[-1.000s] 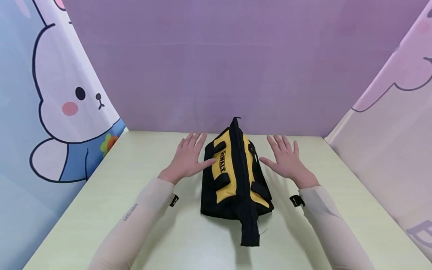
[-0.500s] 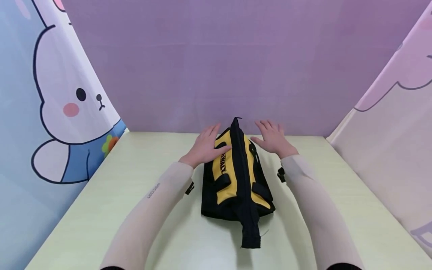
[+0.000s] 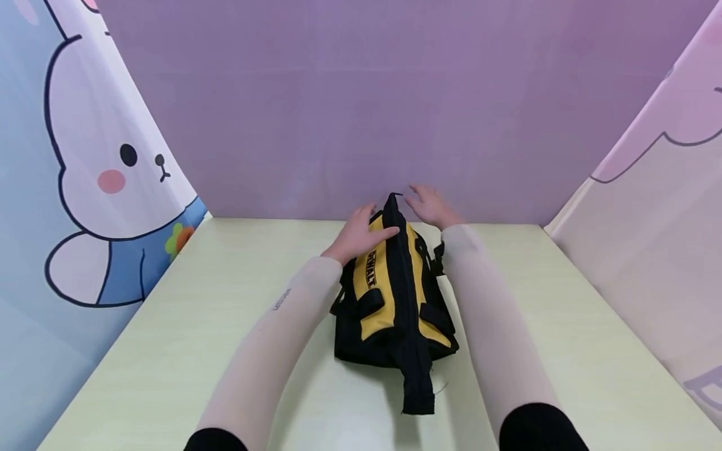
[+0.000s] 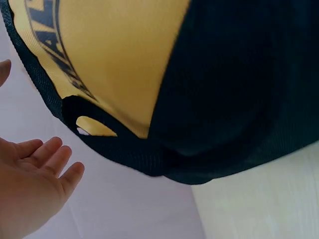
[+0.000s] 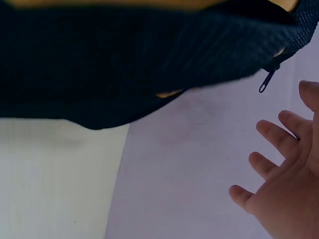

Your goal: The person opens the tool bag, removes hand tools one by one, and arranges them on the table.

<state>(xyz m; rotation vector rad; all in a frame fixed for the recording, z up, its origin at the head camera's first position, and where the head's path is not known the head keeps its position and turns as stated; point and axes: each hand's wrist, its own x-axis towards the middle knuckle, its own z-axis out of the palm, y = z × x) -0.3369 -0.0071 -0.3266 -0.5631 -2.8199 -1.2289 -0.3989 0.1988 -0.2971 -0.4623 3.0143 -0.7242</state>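
Bag point(image 3: 403, 294) matt woven cloth; tabletop point(image 3: 592, 351) smooth, faintly glossy; purple backdrop point(image 3: 395, 106) matt fabric.

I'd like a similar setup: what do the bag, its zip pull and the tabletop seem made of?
The bag looks like matte woven synthetic cloth, perhaps nylon: its black trim shows a ribbed weave. The zip pull, a slim slotted tab, could be dark metal or plastic; too small to tell. The tabletop seems smooth, pale laminate, from faint streaks and a soft bright patch.
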